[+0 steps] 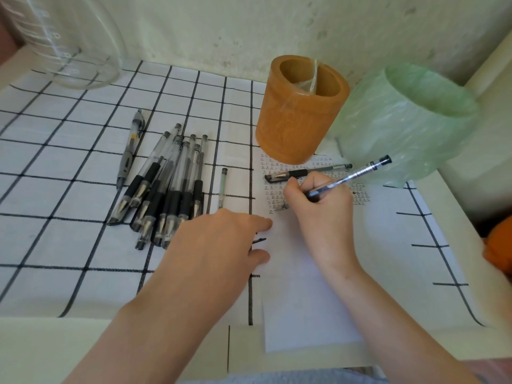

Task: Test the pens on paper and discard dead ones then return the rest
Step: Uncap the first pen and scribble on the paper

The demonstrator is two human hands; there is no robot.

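Grip: right hand point(318, 206) pinching pen point(352, 176), tip down on paper point(304, 300); left hand point(221, 245) flat, fingers straight, pressing the paper's 9 o'clock edge.
Hidden: nib blurred beneath fingers; orange object point(498, 245) cut off at 3 o'clock.
Around: pen pile point(166, 189) at 10 o'clock; capped pen point(304, 173) and holder point(299, 112) at 12; green-lined bin point(410, 120) at 2.
Surface: checked cloth point(69, 162), pale wall point(249, 29).
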